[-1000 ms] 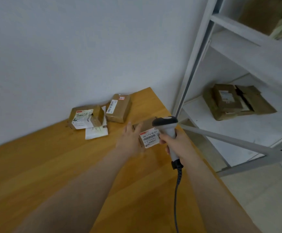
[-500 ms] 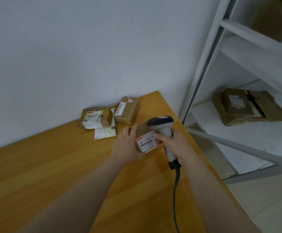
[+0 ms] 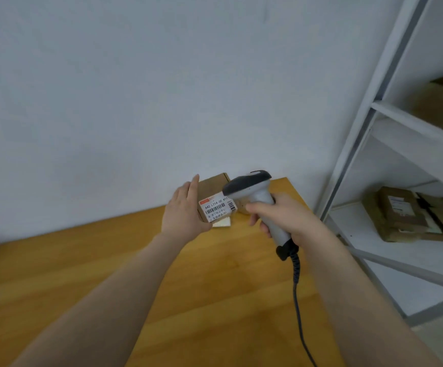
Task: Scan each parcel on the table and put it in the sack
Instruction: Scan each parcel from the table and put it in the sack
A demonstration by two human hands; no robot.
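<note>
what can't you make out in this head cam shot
- Sack: nowhere in the head view.
- Table behind the parcel: hidden by the left hand, the parcel and the scanner; only a white corner shows.
- Label small print: too blurred to read.
- Scanner trigger: covered by the right hand; pressed or not, cannot tell.
- Cable: cut off by the bottom edge.

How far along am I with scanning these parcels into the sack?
Done: nothing I can confirm; the sack is out of view. In hand: your left hand holds a small brown parcel, label facing you, and your right hand grips the scanner, its head close beside that label. Left: bagging this parcel, then at least the white packet whose edge shows on the table behind it; the hands hide the rest.
</note>
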